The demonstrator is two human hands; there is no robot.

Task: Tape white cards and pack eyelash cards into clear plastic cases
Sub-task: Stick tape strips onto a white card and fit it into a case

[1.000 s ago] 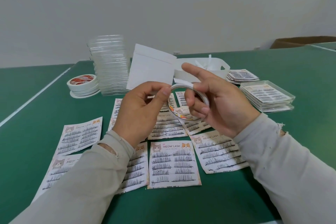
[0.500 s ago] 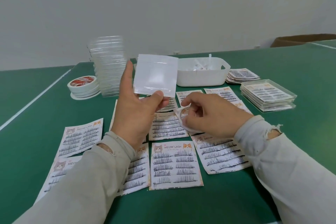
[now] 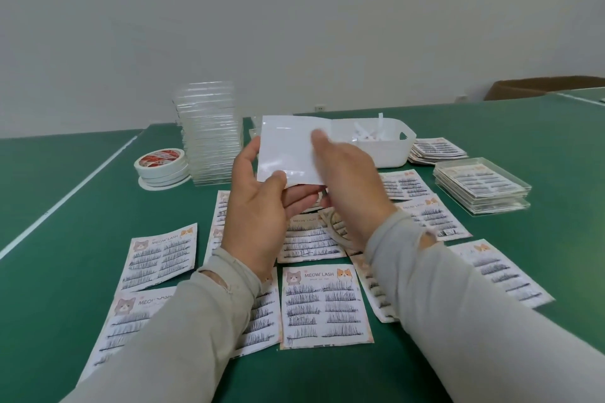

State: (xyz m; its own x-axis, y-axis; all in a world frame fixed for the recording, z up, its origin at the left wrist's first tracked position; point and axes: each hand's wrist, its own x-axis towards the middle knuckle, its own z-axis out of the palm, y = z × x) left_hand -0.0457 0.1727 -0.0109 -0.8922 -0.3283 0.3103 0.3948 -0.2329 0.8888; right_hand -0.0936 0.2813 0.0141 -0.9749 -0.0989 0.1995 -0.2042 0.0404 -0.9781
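Currently your left hand (image 3: 258,206) pinches the white card (image 3: 286,152) by its lower edge, above the worktop's (image 3: 72,226) middle. Right hand (image 3: 347,173) presses its fingers flat on the card; whether tape sits underneath, cannot tell. Rub outward, support behind.

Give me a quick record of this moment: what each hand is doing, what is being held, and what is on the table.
left hand: grips the white card at its lower left corner
right hand: fingers lie on the card's right side; blurred
tape ring: below the right hand, partly hidden
table: green, with eyelash cards spread out
far left: tape rolls, stack of clear cases
far right: white bin, packed cases
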